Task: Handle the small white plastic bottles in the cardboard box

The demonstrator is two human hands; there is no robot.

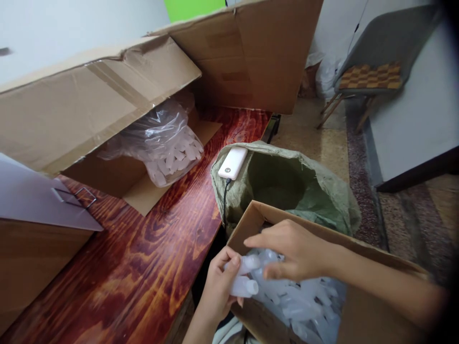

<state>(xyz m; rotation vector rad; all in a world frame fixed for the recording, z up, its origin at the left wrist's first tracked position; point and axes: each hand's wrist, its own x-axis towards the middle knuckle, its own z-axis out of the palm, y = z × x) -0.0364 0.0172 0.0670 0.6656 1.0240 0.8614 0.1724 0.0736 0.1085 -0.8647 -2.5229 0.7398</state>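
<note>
My left hand (pixel 224 279) is closed around small translucent white plastic bottles (pixel 244 286); two of them show, their necks pointing right. Over an open cardboard box (pixel 272 315), my right hand (pixel 289 251) hovers with index finger and thumb apart, close to the held bottles. Its other fingers are partly hidden behind the back of the hand. Inside the box lies a heap of similar bottles (pixel 304 306). Another bottle (pixel 268 257) appears between the right thumb and index finger, but I cannot tell whether it is touched.
A green woven sack (pixel 304 162) stands open behind the box, with a white power bank (pixel 233 162) and cable on its rim. On the red wooden table (pixel 150 258), a clear bag of white plastic pieces (pixel 175 153) spills from a large carton (pixel 107 95). A chair (pixel 380 52) stands farther back.
</note>
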